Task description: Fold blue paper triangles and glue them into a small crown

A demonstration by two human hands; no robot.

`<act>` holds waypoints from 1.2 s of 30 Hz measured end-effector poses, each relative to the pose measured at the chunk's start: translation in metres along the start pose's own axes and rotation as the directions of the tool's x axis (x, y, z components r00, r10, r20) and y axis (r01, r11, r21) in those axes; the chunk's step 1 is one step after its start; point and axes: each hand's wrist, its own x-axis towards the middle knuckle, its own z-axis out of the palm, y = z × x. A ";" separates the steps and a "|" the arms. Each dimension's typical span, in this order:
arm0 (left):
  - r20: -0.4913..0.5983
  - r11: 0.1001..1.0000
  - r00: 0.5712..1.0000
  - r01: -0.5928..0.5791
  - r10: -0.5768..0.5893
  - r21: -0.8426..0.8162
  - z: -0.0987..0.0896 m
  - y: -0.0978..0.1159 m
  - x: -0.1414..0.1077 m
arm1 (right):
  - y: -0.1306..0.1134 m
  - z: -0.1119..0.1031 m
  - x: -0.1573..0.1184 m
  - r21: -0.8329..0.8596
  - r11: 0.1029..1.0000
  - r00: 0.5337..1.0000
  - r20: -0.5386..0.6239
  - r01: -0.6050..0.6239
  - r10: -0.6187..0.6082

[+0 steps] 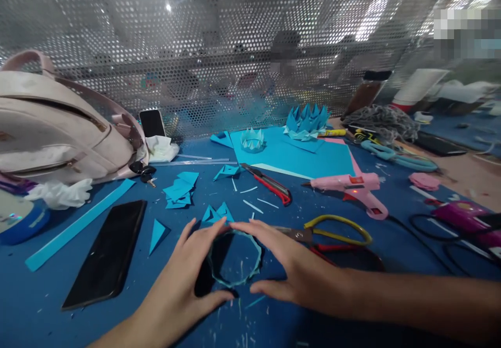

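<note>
A thin ring of folded light-blue paper point(258, 264) lies on the blue table between my hands. My left hand point(195, 264) curves around its left side, fingertips at the far rim and thumb stretched out near the front, apart from the ring. From the right, my right hand point(289, 259) arches around it, fingers at the far rim and thumb near the front right. Both hands are open, fingers spread from thumbs; whether the fingertips press on the ring, I cannot tell. Folded blue paper pieces point(217, 213) sit just beyond my fingertips.
Scissors point(338, 230) lie beside my right hand, with a pink glue gun point(348, 183) behind. A red utility knife point(270, 182), small paper crown point(252, 140), larger blue paper crown point(307, 121), black phone point(107, 254), blue paper strip point(82, 223) and pale backpack point(58, 123) surround them.
</note>
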 end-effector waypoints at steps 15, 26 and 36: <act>-0.106 0.895 0.953 -0.223 0.284 0.385 0.004 0.019 0.001 | -0.004 -0.003 -0.001 -0.073 0.954 0.950 -0.096 0.292 -0.298; -0.169 0.994 0.980 -0.107 0.103 -0.014 0.000 0.032 0.003 | -0.004 -0.038 -0.080 -0.300 0.947 0.908 -0.356 0.113 -0.221; -0.165 0.859 0.955 0.135 -0.245 -0.493 0.000 0.030 0.006 | 0.097 -0.115 -0.113 -0.358 0.738 0.671 -0.722 -0.573 0.171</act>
